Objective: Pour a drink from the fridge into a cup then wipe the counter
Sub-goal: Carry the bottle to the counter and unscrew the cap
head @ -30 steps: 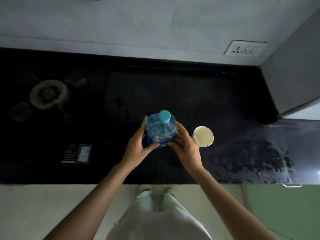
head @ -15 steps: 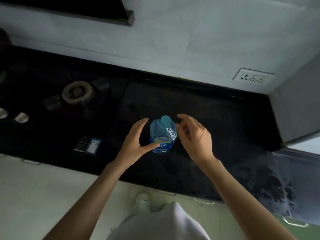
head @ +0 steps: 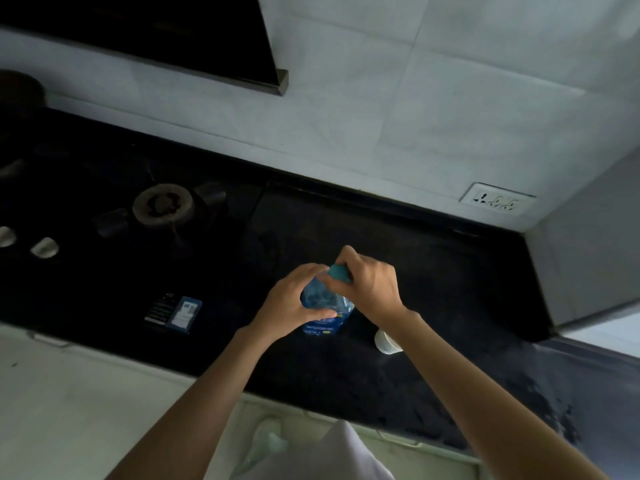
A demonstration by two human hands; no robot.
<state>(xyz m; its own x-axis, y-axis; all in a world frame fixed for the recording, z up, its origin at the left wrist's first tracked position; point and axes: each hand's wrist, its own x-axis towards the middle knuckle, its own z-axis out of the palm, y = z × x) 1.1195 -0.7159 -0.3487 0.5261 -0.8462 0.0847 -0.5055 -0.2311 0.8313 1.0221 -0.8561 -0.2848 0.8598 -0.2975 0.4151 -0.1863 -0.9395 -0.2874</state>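
On the dark desk (head: 433, 271), bottle (head: 323, 308) upright beside cup (head: 386, 342); my left hand (head: 294, 303) wraps its body, right hand (head: 370, 289) pinches the cap (head: 338, 273); thin plastic likely dents, so grip low.

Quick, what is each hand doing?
Left hand: closed around the bottle.
Right hand: closed on the bottle's cap.

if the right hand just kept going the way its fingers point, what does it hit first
The right hand points left, its fingers already around the bottle cap. Beyond that it would likely meet the left hand.
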